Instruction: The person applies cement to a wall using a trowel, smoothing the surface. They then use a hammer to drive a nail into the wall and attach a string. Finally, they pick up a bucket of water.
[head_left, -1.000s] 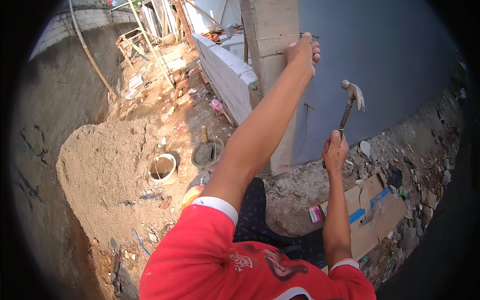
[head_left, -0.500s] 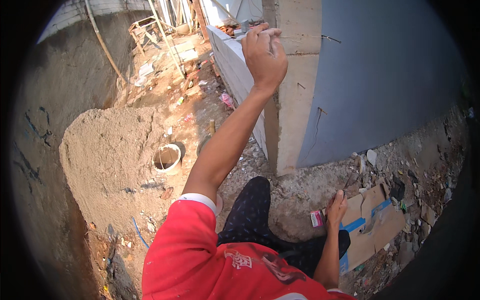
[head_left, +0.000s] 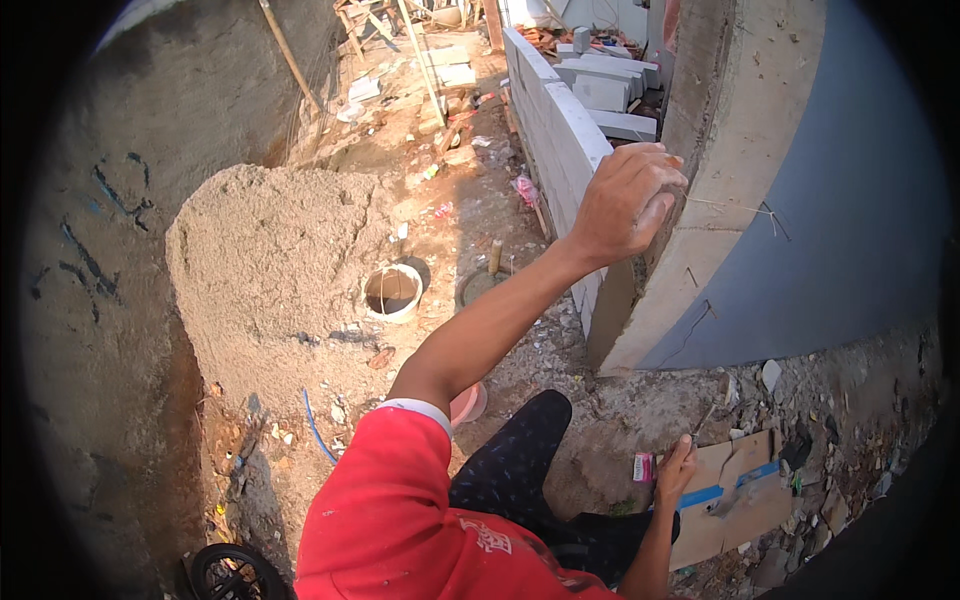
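The step in hand seems to be drawing the string (head_left: 728, 205) from the nail (head_left: 774, 220) across the concrete pillar (head_left: 762, 110); the left grip (head_left: 628, 205), fingers curled in, pinches it by the near edge. The right grip (head_left: 677, 470) is closed around a thin shaft (head_left: 704, 424), low by the cardboard (head_left: 740, 505). The next move likely calls for steady tension.

L hand (head_left: 632, 200) gone from nail (head_left: 772, 217) to L edge of post (head_left: 745, 150), R hand (head_left: 676, 468) dropped low nr cardboard (head_left: 745, 515), black wheel (head_left: 236, 574) now btm L
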